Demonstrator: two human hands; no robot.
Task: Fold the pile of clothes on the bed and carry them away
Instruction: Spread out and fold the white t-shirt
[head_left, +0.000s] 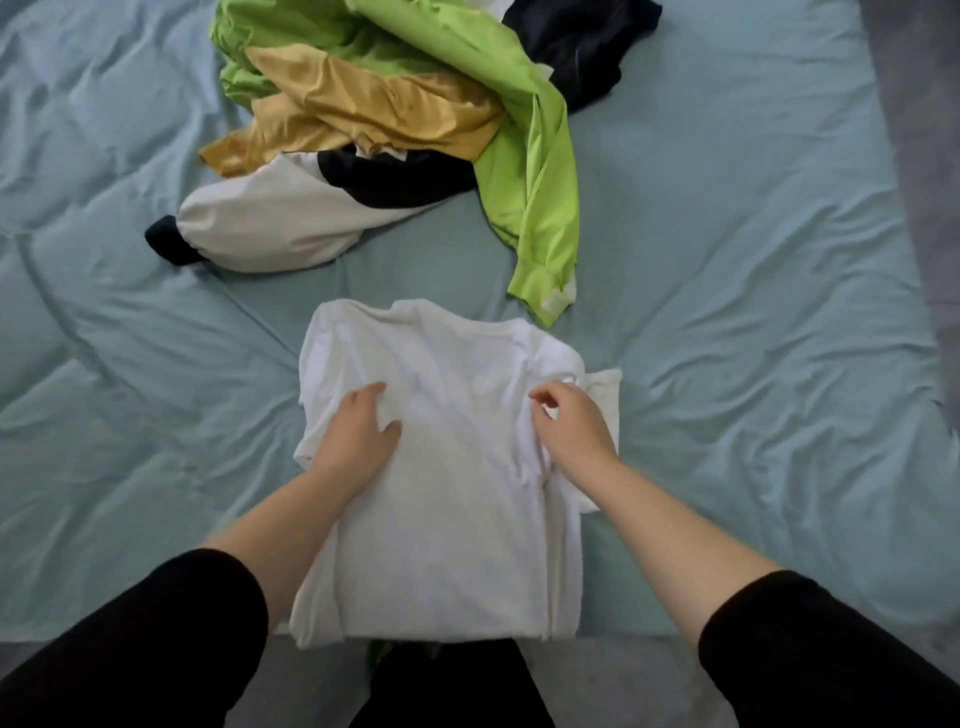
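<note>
Left hand: your left hand (363, 431) lies palm down on the left half of the white cotton T-shirt (447, 519), fingers spread a little and pressing flat on the cloth, thumb pointing toward the shirt's middle.
Right hand: your right hand (571, 423) sits over the right side of the same shirt, fingers curled and drawn together; they seem to pinch a fold of white fabric by the sleeve, though the blur keeps you from telling how firmly.
White T-shirt: it lies spread lengthwise at the near edge of the bed, collar end away from you, hem reaching the near edge. The left side looks folded in; on the right a sleeve sticks out past the body onto the sheet.
Bed: the pale blue-green wrinkled sheet (753, 312) covers the whole surface, bare to the left and right of the shirt.
Pile of clothes: the unfolded heap sits toward the far edge, just left of centre, well apart from your hands.
Green garment: a bright lime-green long-sleeved shirt (535, 171) tops the heap, one sleeve trailing toward you, its cuff ending just beside the far right corner of the white T-shirt.
Gold garment: a mustard-gold satin piece (363, 104) lies crumpled across the green one.
Black and cream garment: a cream and black jacket-like piece (291, 213) lies at the near left of the heap.
Dark garment: a black piece (582, 47) lies at the far right of the heap.
Sleeves: your black sleeves (156, 649) are pushed up to the elbows.
</note>
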